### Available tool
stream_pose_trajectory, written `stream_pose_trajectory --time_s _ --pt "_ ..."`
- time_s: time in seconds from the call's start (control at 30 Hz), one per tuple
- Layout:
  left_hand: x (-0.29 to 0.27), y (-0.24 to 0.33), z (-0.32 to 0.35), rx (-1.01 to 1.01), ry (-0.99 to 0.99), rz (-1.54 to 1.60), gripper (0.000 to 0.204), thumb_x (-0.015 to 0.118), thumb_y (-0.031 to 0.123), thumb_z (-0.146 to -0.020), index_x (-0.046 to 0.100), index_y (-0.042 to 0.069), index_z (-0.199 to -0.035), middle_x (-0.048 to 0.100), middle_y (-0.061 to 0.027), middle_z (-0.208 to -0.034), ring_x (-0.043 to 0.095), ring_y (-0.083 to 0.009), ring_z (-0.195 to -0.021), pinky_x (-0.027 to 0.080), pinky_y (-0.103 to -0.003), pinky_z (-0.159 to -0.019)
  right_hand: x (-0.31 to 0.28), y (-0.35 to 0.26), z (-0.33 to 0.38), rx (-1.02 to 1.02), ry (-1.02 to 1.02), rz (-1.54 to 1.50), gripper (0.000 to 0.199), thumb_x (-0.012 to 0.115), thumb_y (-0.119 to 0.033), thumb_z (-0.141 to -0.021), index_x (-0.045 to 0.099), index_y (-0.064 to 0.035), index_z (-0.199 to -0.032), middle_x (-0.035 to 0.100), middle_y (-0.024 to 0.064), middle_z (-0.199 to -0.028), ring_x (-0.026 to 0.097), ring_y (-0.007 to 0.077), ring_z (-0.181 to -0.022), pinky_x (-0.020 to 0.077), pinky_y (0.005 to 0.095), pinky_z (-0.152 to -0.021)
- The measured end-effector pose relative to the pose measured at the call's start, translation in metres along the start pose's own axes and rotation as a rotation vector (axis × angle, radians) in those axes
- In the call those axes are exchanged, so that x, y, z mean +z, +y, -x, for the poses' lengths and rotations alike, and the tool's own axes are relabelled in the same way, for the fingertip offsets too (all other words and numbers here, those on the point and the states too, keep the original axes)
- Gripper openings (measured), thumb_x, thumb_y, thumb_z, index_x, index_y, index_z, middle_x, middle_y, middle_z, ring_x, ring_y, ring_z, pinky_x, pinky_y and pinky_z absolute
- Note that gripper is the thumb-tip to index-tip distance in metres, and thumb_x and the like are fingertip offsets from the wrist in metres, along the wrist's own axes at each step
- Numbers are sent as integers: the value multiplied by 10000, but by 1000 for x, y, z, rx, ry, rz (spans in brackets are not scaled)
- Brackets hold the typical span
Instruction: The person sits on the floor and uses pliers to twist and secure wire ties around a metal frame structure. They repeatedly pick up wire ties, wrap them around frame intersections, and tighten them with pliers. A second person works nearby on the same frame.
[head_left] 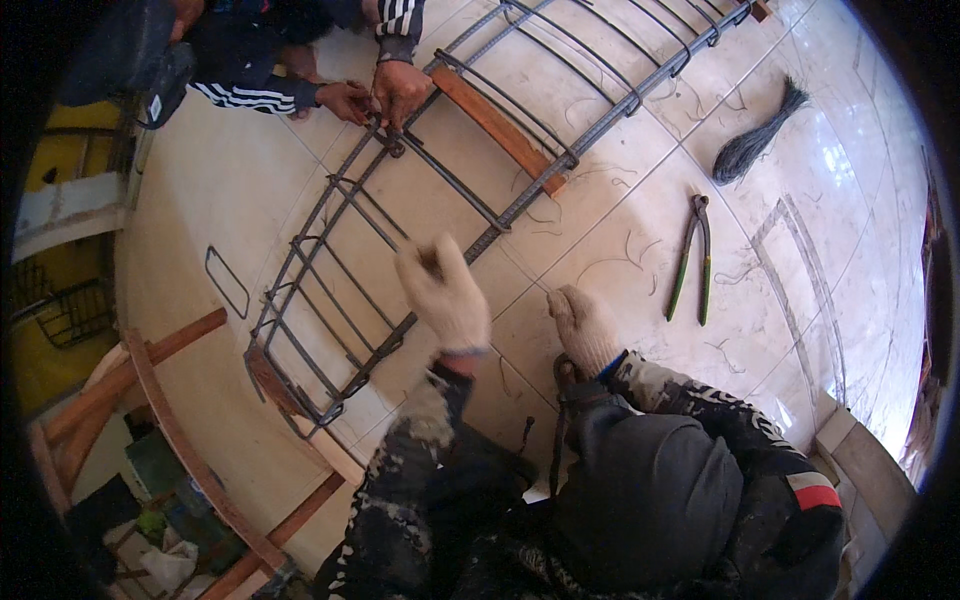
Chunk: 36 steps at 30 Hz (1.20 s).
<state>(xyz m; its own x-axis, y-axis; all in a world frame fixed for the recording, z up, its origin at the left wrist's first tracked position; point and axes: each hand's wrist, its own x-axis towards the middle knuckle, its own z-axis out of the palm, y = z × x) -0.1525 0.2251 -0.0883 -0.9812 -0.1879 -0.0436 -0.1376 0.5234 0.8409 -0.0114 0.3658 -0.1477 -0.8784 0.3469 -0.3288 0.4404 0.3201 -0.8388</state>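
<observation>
A long rebar cage (pixel 402 325) of ribbed bars and bent stirrups runs diagonally across the tiled floor. My left hand (pixel 452 298), in a cream knit glove, is raised at the cage's near side with its fingers curled; whether it holds anything is hidden. My right hand (pixel 585 330), gloved alike, is closed in front of my knee; anything inside it is too small to make out. Just below it lies a dark metal tool (pixel 564 376), partly covered by my leg. Pincers with green handles (pixel 689 260) rest on the floor to the right.
Across the cage, a co-worker's hands (pixel 398 92) grip near a bar joint. Wooden battens (pixel 495 128) support the cage. A bundle of tie wire (pixel 760 138) lies at upper right, with wire scraps scattered about. A loose stirrup (pixel 228 281) and a wooden frame (pixel 185 430) are at left.
</observation>
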Motion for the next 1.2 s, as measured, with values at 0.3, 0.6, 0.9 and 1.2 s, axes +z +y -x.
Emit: stream_pose_trajectory --time_s 0.3,0.6,0.9,1.2 --pt "8 -36 62 -591 -489 988 396 431 408 -1155 588 76 -1009 570 -1 -841 543 -136 -750 480 -325 -716 -25 -21 33 -18 -275 -59 249 626 -260 -1027 729 -36 -993 701 260 -930 674 488 -925 532 540 -784" --pt "22 -42 62 -72 -184 327 457 496 406 -1117 482 93 -785 411 4 -657 408 -158 -610 351 -351 -582 -30 -17 46 -52 -454 43 322 594 -322 -1049 731 -39 -980 692 273 -914 665 494 -912 529 554 -781" --pt "-4 -10 -30 284 -275 -439 475 706 454 -991 724 -20 -1017 716 -140 -856 672 -269 -794 511 -389 -719 -39 -3 28 189 -440 -43 419 554 -399 -1084 730 -32 -989 707 274 -903 663 505 -865 540 525 -786" --pt "13 -21 -66 -169 -654 139 317 808 218 -933 744 -19 -1135 738 -20 -916 643 -119 -797 509 -268 -705 -24 -10 15 147 -445 175 461 541 -468 -1079 743 -54 -1057 725 271 -968 707 477 -933 550 549 -834"
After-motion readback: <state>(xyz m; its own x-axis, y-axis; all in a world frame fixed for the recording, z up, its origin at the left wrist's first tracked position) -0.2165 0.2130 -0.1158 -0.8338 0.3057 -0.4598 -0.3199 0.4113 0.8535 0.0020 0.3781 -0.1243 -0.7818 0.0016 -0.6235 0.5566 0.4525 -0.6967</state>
